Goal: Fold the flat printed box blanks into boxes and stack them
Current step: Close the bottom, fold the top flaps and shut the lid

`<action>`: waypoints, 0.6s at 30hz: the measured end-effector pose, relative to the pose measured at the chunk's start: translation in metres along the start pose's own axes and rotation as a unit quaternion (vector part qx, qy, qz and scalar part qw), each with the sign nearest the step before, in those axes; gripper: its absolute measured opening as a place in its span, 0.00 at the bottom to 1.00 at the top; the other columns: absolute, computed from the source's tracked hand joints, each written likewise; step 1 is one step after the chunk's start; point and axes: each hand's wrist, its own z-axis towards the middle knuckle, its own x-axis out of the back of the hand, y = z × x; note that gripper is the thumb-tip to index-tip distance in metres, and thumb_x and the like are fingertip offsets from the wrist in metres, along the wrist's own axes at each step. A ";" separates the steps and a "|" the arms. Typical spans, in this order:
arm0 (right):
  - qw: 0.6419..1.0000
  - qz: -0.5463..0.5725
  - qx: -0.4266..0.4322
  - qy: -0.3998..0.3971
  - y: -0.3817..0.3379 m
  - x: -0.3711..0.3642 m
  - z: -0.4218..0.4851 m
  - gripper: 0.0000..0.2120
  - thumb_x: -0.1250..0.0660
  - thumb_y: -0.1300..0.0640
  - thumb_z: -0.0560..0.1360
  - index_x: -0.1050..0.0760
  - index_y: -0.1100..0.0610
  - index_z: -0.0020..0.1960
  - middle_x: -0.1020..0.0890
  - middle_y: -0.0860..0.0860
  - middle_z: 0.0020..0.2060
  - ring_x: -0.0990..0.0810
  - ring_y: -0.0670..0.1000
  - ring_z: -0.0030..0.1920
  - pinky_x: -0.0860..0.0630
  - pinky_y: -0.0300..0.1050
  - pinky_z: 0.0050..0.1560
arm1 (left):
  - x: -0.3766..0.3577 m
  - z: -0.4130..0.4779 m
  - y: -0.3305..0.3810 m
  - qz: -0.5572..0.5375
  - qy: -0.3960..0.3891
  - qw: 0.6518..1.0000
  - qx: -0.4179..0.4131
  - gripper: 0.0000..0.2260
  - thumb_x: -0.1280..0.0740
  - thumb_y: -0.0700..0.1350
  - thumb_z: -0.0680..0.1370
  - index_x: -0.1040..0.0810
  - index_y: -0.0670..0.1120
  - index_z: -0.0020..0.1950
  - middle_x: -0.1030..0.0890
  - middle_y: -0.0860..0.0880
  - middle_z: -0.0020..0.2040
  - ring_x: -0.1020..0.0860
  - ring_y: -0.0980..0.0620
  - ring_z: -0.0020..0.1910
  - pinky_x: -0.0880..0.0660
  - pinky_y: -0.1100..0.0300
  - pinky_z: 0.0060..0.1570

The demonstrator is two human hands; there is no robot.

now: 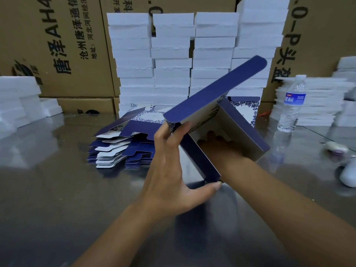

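A half-formed navy and white printed box point(217, 101) is held above the steel table, its long blue lid flap raised toward the upper right. My left hand point(173, 168) grips its near left wall, fingers up at the corner, thumb at the lower edge. My right hand point(215, 140) reaches inside the box's open cavity; its fingers are mostly hidden in there. A pile of flat printed blanks point(123, 145) lies on the table just left of the box. A folded box point(244, 106) with blue floral print stands behind the held one.
Tall stacks of white foam blocks point(173, 54) rise at the back in front of brown cartons point(63, 45). More foam sits at far left point(19, 101) and right point(316, 101). A water bottle point(292, 105) stands at right, small white objects point(337, 148) beyond it.
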 end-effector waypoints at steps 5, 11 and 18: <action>0.998 0.035 0.000 -0.043 0.003 0.001 -0.001 0.20 0.40 0.50 0.78 0.36 0.53 0.68 0.33 0.54 0.64 0.29 0.57 0.63 0.34 0.49 0.56 | 0.001 0.001 0.002 -0.003 -0.003 1.000 0.005 0.44 0.27 0.59 0.63 0.43 0.47 0.73 0.43 0.52 0.67 0.43 0.67 0.69 0.43 0.75 0.64; 0.989 0.055 0.103 0.095 0.009 0.021 -0.020 0.13 0.40 0.56 0.75 0.28 0.56 0.59 0.21 0.56 0.50 0.23 0.57 0.47 0.25 0.50 0.47 | 0.003 0.000 -0.001 -0.008 -0.018 0.999 0.051 0.43 0.29 0.61 0.62 0.45 0.55 0.73 0.45 0.56 0.67 0.44 0.69 0.68 0.44 0.78 0.62; 0.842 0.088 0.223 0.484 0.028 -0.008 -0.044 0.18 0.42 0.68 0.69 0.22 0.61 0.55 0.18 0.55 0.39 0.19 0.57 0.39 0.25 0.51 0.47 | 0.001 0.002 -0.008 -0.045 0.019 0.988 0.145 0.45 0.29 0.61 0.62 0.51 0.61 0.72 0.49 0.47 0.74 0.46 0.55 0.74 0.43 0.69 0.69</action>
